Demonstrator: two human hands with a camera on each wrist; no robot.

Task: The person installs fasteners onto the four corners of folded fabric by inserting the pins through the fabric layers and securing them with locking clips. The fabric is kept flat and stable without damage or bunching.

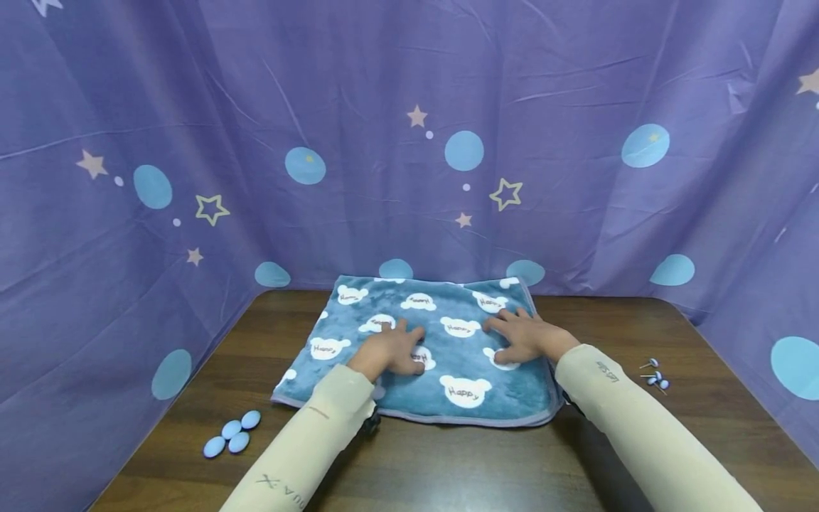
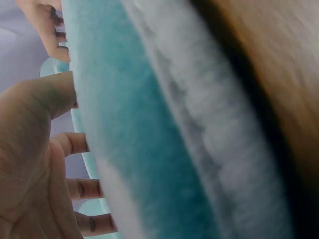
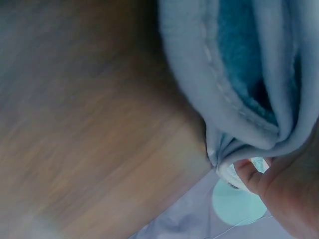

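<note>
A teal fleece blanket point(image 1: 409, 398) with white bear heads and grey edging lies folded flat on the wooden table. On its left-centre part rests my left hand point(image 1: 393, 350), fingers spread and fingertips touching the pile. My right hand point(image 1: 526, 337) lies on the blanket's right part, its fingers also spread. In the left wrist view, the left fingers point(image 2: 82, 189) meet the blanket's top surface, and the grey edge faces the camera. The right wrist view shows the stacked folded layers point(image 3: 244, 99) at the blanket's side, with part of the right hand point(image 3: 291, 189) above them.
Several light-blue oval pieces point(image 1: 232, 429) lie on the table at the front left. Several small pins with pale-blue heads point(image 1: 654, 375) lie at the right. A purple curtain point(image 1: 409, 213) with stars and dots hangs behind and beside the wooden table point(image 1: 486, 469).
</note>
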